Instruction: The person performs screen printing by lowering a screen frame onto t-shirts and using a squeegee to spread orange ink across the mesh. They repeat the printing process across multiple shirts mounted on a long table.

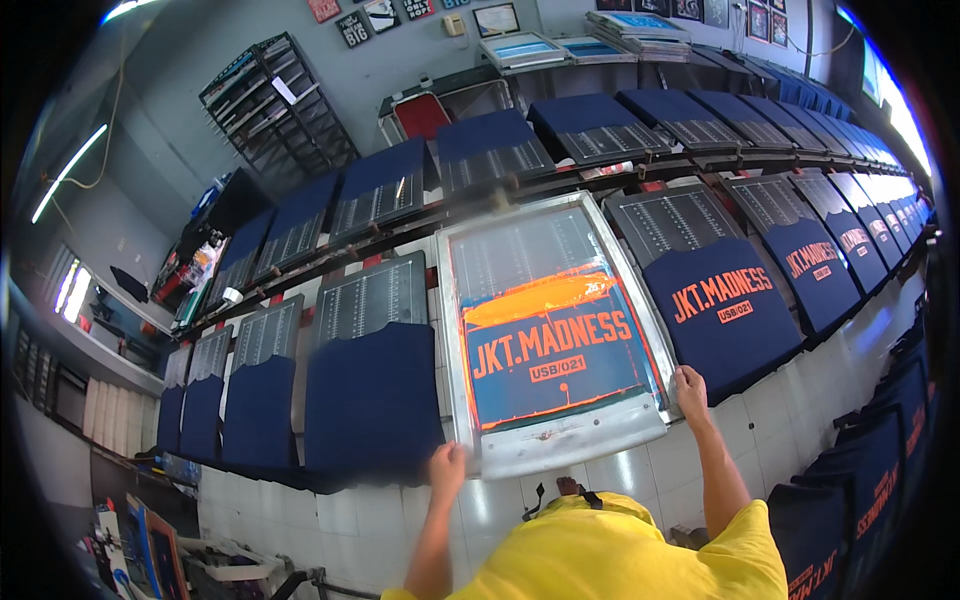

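A silk-screen printing frame (575,442) with a pale metal rim lies over a board in the near row. Orange ink (540,306) forms a thick band across its mesh, and orange lettering shows below that. My left hand (449,465) is closed at the frame's near left corner, slightly blurred. Around the near right side of the frame, my right hand (690,390) has its fingers closed. Left of the frame, a plain navy shirt (370,390) is draped on its board. To the right lies a navy shirt (722,300) with orange lettering.
A far row of boards holds more navy shirts (490,135). Printed shirts (850,500) hang or lie at the lower right. Several screens (522,48) rest at the back, near a dark rack (275,105) and a red chair (422,116). The white tiled floor (340,515) shows below.
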